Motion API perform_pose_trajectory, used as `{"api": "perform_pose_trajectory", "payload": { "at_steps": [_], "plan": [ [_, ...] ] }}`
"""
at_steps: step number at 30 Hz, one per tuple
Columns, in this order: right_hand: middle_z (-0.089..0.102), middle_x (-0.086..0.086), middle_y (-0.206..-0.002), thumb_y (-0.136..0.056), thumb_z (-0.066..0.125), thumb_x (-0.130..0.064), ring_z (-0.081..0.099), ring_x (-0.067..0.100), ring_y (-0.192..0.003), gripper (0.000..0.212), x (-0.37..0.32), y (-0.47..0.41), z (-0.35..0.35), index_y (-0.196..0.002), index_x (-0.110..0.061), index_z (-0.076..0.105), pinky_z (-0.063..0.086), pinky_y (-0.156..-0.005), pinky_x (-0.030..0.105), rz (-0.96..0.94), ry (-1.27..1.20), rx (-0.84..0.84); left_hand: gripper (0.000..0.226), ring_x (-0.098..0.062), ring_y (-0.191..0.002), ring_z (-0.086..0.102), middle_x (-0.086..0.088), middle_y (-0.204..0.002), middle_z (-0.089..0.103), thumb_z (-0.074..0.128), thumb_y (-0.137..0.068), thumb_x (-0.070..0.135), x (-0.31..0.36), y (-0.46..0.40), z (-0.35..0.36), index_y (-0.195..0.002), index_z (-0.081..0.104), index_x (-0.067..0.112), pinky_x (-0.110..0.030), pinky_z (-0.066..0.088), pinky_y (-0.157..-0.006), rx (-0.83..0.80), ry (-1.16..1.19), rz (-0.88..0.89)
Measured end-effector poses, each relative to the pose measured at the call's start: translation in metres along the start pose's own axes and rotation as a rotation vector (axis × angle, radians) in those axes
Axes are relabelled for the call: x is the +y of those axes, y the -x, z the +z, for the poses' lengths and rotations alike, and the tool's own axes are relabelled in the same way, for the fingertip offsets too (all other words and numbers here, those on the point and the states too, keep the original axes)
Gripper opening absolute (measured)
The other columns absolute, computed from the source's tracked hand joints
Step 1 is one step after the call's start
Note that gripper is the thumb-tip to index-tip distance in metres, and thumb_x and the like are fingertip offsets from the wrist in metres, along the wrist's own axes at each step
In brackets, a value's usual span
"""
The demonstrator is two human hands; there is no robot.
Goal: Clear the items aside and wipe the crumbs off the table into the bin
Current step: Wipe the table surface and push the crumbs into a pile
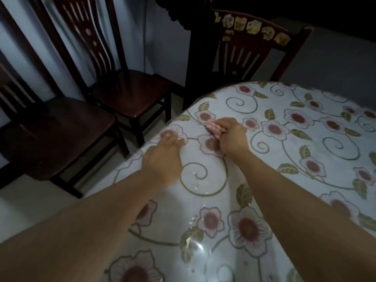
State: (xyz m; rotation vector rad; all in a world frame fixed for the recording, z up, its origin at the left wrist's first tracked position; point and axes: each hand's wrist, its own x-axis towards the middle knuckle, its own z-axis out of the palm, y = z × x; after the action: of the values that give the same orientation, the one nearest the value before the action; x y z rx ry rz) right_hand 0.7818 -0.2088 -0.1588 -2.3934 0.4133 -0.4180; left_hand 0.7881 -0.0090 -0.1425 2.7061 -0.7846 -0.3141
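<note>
Right hand (232, 137) gripped pink cloth (213, 128) on counter (305, 151); left hand (164, 153) lay flat beside cloth.
Cloth judged soft, light; best held bunched.

Pink cloth (214, 128): a small, bunched pad, pale pink with lighter bands, lying on the table (305, 143) and projecting just beyond the curled fingers (223, 133) of the right hand (232, 137), which grips it. Its far part lies past the fingertips; the rest is hidden under them. Table: rounded edge, covered by a white floral cloth under glossy clear plastic; small pale crumbs (195, 187) lie nearer the viewer than both hands' fingers.
</note>
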Motion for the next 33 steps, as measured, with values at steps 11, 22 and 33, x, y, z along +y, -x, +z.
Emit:
{"api": "perform_pose_trajectory", "payload": {
  "at_steps": [11,22,33],
  "plan": [
    [0.063,-0.006,-0.124,-0.084,0.056,0.003,0.052,0.002,-0.120,0.043,-0.042,0.170,-0.030,-0.116,-0.023,0.066,0.038,-0.106,0.019,-0.381,-0.035,-0.417,0.061,-0.016,-0.148,-0.001,0.000,-0.161,0.004,0.037,-0.094,0.012,0.004,0.005,-0.007,-0.151,0.018,0.023,-0.040,0.014,-0.120,-0.080,0.007,0.007],
    [0.061,-0.002,-0.108,-0.082,0.055,0.005,0.060,-0.005,-0.087,0.029,-0.013,0.180,-0.107,-0.104,-0.009,0.067,0.048,-0.073,0.007,-0.058,0.010,-0.235,0.072,-0.014,-0.148,0.003,0.006,-0.160,0.009,0.043,-0.088,0.001,0.034,0.080,0.007,-0.151,0.017,0.026,-0.041,0.015,-0.120,-0.095,-0.038,0.199],
    [0.062,0.007,-0.106,-0.077,0.052,0.013,0.053,0.020,-0.098,0.043,0.009,0.216,-0.076,-0.104,-0.015,0.071,0.042,-0.086,0.030,-0.146,0.126,-0.186,0.061,-0.015,-0.148,0.008,0.005,-0.160,0.012,0.046,-0.092,0.013,0.060,0.089,0.026,-0.149,0.026,0.023,-0.043,0.023,-0.117,-0.134,-0.019,0.130]
  ]
}}
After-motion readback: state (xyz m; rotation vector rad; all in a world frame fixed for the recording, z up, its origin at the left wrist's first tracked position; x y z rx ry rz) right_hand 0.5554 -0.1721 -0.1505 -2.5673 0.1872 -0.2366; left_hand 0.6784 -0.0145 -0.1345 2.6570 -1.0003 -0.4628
